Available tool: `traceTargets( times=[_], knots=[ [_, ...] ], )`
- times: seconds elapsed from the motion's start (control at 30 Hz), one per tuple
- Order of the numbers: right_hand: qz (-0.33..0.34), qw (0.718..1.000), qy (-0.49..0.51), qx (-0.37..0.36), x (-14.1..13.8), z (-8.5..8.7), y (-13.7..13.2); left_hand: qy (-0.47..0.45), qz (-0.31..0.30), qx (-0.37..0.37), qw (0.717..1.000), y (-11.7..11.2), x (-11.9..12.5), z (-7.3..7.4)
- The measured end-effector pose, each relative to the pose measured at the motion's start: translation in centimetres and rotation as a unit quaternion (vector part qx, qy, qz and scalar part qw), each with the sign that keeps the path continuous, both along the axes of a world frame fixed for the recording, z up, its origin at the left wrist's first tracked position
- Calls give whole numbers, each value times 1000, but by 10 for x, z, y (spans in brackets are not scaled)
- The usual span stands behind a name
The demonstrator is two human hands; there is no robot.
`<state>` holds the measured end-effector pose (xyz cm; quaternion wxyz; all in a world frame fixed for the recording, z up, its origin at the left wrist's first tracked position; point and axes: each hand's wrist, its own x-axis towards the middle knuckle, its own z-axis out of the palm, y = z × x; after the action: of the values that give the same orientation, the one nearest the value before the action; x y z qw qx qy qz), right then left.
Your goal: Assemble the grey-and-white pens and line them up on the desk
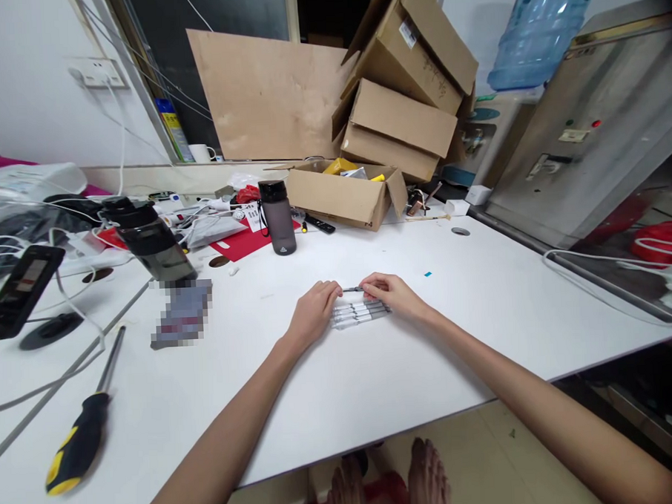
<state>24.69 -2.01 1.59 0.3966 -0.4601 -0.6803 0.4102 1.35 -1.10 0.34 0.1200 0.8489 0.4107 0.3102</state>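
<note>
Pens (pixel 359 311) lie between left hand (pixel 312 312) and right hand (pixel 396 294); bottle (pixel 277 216) stands behind.

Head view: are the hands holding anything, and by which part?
Row of pens, flat on the table: left hand fingers on its left ends, right hand fingers on its right ends. A true grip cannot be told.

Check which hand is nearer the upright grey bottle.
Left. The left hand rests at the left end of the pens, on the side of the grey bottle; the right hand is at their other end, farther right.
</note>
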Motion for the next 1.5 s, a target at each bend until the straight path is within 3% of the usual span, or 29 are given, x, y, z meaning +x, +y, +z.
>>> traceTargets(
  times=[0.17, 0.43, 0.63, 0.9, 1.5],
  knots=[
    [14, 998, 47, 39, -1, -4, 2, -1, 6, 5, 1000, 0, -1, -2],
    [-31, 999, 44, 1, -9, -12, 0, 3, 6, 7, 1000, 1, -1, 0],
    [-22, 997, 49, 61, -8, -12, 2, 16, -3, 23, 1000, 2, -2, 3],
    [-36, 999, 40, -8, -14, -15, 7, 30, 7, 32, 999, 6, -5, 3],
    [-54, 989, 134, 7, -5, -18, 18, -33, 34, -61, 997, 6, -6, 4]
  ],
)
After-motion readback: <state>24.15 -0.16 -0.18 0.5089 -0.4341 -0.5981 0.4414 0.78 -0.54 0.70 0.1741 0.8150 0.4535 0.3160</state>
